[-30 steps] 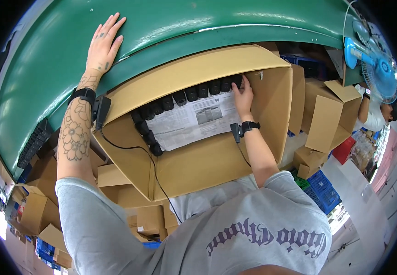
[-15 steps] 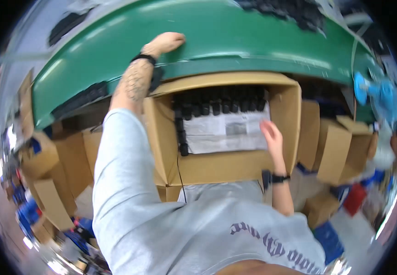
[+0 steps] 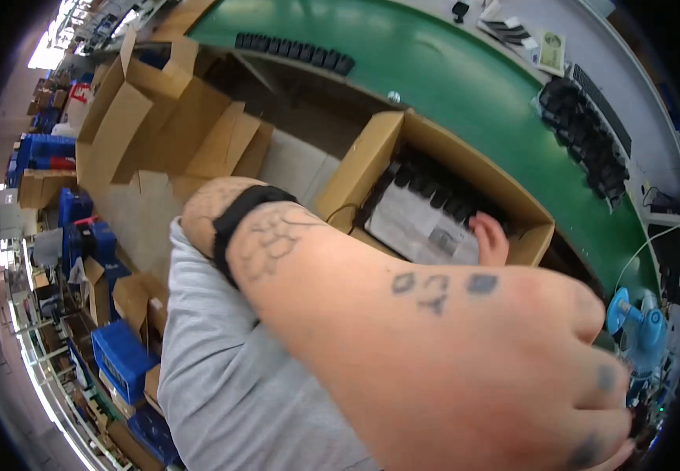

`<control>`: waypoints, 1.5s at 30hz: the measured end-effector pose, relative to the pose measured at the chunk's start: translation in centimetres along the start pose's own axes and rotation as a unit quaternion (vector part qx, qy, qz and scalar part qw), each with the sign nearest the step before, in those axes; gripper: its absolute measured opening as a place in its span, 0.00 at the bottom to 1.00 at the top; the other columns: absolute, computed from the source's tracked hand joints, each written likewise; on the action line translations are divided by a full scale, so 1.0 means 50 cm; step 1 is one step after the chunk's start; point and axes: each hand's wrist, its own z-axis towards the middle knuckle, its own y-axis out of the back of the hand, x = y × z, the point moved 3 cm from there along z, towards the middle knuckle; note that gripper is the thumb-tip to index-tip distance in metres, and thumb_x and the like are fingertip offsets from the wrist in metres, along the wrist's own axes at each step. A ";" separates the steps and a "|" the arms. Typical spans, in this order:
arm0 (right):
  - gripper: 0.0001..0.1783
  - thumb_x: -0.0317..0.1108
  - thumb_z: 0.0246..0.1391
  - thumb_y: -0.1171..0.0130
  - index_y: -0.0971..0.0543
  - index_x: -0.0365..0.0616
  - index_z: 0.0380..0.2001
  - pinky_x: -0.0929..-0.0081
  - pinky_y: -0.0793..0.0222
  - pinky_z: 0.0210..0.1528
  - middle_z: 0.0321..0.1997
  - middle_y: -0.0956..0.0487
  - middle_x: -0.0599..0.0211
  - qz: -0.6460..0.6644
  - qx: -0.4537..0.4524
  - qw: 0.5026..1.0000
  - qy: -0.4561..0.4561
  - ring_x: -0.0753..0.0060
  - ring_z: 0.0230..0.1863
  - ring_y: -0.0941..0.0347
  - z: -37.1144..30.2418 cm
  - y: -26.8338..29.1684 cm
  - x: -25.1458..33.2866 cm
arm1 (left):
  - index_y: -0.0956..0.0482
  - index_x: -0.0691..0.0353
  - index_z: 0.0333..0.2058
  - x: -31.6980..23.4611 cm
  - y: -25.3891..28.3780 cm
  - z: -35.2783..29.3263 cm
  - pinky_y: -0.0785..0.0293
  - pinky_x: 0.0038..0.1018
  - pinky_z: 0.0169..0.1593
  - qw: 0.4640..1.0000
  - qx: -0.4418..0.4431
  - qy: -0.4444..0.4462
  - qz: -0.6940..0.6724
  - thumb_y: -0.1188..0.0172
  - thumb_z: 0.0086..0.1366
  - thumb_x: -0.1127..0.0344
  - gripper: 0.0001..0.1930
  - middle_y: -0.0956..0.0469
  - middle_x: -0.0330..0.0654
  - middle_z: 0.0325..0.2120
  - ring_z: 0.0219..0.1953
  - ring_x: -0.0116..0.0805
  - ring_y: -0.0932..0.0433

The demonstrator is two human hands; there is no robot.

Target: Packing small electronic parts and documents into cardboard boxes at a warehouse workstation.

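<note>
My left hand is very near the camera, seen from the back, and covers much of the lower right. Its fingers curl away; whatever they hold, if anything, is hidden. A black band circles that tattooed forearm. Beyond it stands an open cardboard box, partly hidden by the arm. Inside, black blocky pieces line the far side beside a flat whitish sheet. My right hand reaches over the sheet's right end, with fingers loosely stretched and slightly apart and nothing seen in them.
Behind the box runs a green workbench, bearing a row of black pieces and a dark heap. Open cartons stand at the left, with blue crates farther down. A blue fan is at the right.
My left hand has left the green bench and come up close to the camera. The view has turned, so the box sits farther right and tilted. My right hand stays in the box.
</note>
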 end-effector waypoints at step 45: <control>0.35 0.40 0.49 0.37 0.35 0.45 0.59 0.61 0.37 0.57 0.55 0.30 0.55 -0.411 -0.067 0.905 0.080 0.52 0.56 0.35 0.489 -0.878 -0.070 | 0.36 0.54 0.61 0.820 0.593 -1.042 0.40 0.40 0.59 0.884 0.119 0.311 0.328 0.33 0.53 0.52 0.38 0.35 0.44 0.57 0.58 0.44 0.36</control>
